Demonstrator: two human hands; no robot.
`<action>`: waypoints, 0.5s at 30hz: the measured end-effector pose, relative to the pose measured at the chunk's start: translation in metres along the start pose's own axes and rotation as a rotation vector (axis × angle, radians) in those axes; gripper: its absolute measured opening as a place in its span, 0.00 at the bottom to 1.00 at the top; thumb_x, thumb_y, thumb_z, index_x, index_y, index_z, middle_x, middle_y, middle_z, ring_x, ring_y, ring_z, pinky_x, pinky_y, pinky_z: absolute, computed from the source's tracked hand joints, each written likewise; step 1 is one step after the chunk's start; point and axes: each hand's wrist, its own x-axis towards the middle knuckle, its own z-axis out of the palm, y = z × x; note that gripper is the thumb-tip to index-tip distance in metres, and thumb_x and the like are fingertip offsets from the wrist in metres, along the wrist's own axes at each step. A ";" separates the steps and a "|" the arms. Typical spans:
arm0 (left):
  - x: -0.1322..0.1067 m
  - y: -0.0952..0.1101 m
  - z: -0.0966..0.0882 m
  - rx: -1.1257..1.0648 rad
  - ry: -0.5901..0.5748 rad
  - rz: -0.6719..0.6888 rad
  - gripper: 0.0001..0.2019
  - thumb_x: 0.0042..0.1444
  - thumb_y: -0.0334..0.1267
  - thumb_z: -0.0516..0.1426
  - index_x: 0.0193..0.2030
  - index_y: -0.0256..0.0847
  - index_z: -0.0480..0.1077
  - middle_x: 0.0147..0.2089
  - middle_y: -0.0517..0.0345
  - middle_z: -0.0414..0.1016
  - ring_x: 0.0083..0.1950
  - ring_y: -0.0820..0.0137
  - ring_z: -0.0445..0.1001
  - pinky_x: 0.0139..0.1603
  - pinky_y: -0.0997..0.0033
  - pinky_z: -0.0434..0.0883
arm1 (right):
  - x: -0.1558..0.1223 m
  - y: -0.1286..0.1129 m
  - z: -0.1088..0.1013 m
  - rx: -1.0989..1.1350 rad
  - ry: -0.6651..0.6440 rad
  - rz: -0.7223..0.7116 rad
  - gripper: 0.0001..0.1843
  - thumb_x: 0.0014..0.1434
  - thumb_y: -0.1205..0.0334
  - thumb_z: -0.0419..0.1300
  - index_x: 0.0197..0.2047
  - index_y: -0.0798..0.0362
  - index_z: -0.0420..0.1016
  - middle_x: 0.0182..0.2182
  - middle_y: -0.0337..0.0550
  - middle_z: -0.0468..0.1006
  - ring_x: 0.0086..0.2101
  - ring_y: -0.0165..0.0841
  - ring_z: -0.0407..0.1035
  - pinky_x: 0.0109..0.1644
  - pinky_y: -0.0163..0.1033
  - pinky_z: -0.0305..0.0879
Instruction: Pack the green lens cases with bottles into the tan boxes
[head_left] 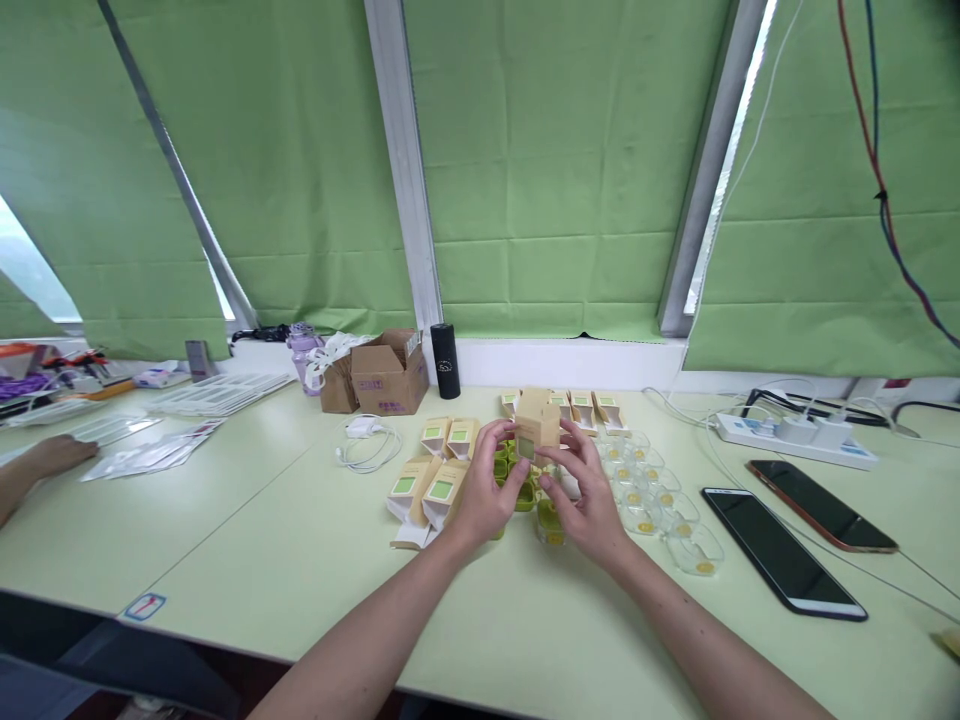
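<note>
Above the table, a small kraft cardboard box (536, 425) with a green label is held upright between my two hands. My left hand (484, 485) grips its left side, fingers bent and thumb in front. On the other side, my right hand (589, 495) has its fingertips at the box's right edge. Beneath them stand small green containers (523, 496), partly hidden, and one green cup (550, 520) near my right thumb. A whitish item (568, 485) beside my right fingers is mostly covered. Left of my hands are several open kraft boxes (442, 490) with green labels.
More kraft boxes (583, 408) stand at the back. Rows of clear containers (696, 550) with yellow stickers lie right, near two phones (784, 550) and a power strip (795, 442). A brown carton (390, 375) and black bottle (445, 362) stand behind. Another person's hand (64, 455) rests far left.
</note>
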 end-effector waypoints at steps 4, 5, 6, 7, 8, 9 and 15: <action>-0.001 -0.002 0.000 0.035 0.004 -0.011 0.23 0.73 0.50 0.57 0.71 0.48 0.63 0.70 0.45 0.65 0.68 0.55 0.69 0.70 0.51 0.69 | -0.002 -0.003 0.000 -0.049 -0.065 -0.076 0.19 0.71 0.59 0.60 0.63 0.38 0.79 0.77 0.45 0.55 0.74 0.53 0.55 0.72 0.66 0.64; 0.000 -0.002 0.000 0.035 0.013 -0.016 0.24 0.74 0.51 0.57 0.71 0.48 0.63 0.70 0.45 0.65 0.68 0.55 0.70 0.69 0.51 0.69 | -0.002 -0.004 0.000 -0.056 -0.075 -0.094 0.20 0.71 0.59 0.60 0.64 0.37 0.78 0.77 0.45 0.56 0.74 0.53 0.55 0.72 0.67 0.63; 0.000 -0.004 -0.001 0.033 0.026 -0.021 0.24 0.74 0.51 0.56 0.72 0.48 0.63 0.70 0.44 0.65 0.67 0.55 0.70 0.68 0.51 0.69 | -0.002 -0.006 -0.001 -0.060 -0.084 -0.110 0.22 0.71 0.59 0.60 0.66 0.37 0.76 0.77 0.45 0.57 0.74 0.53 0.55 0.72 0.67 0.62; 0.000 -0.005 -0.001 0.031 0.041 -0.021 0.25 0.73 0.52 0.56 0.72 0.47 0.63 0.70 0.44 0.66 0.67 0.55 0.70 0.68 0.52 0.70 | -0.002 -0.007 -0.002 -0.063 -0.089 -0.125 0.23 0.71 0.59 0.59 0.67 0.37 0.74 0.77 0.45 0.58 0.73 0.53 0.56 0.72 0.68 0.62; 0.001 -0.006 -0.001 0.030 0.055 -0.020 0.25 0.73 0.53 0.57 0.72 0.47 0.63 0.70 0.44 0.66 0.66 0.55 0.70 0.67 0.52 0.69 | -0.001 -0.008 -0.002 -0.068 -0.093 -0.139 0.24 0.71 0.60 0.59 0.68 0.37 0.72 0.76 0.46 0.60 0.73 0.53 0.57 0.72 0.69 0.61; 0.002 -0.008 -0.002 0.030 0.063 -0.019 0.25 0.73 0.53 0.57 0.71 0.46 0.64 0.69 0.44 0.67 0.66 0.55 0.70 0.67 0.53 0.69 | -0.001 -0.009 -0.003 -0.072 -0.097 -0.155 0.25 0.71 0.60 0.59 0.69 0.37 0.71 0.75 0.46 0.63 0.72 0.53 0.59 0.72 0.69 0.61; 0.006 -0.014 -0.002 -0.008 0.056 -0.078 0.26 0.69 0.54 0.62 0.67 0.44 0.67 0.61 0.46 0.75 0.59 0.58 0.74 0.60 0.58 0.70 | -0.001 -0.014 -0.005 -0.071 -0.122 -0.212 0.27 0.70 0.65 0.57 0.69 0.38 0.69 0.69 0.44 0.73 0.68 0.51 0.63 0.69 0.67 0.65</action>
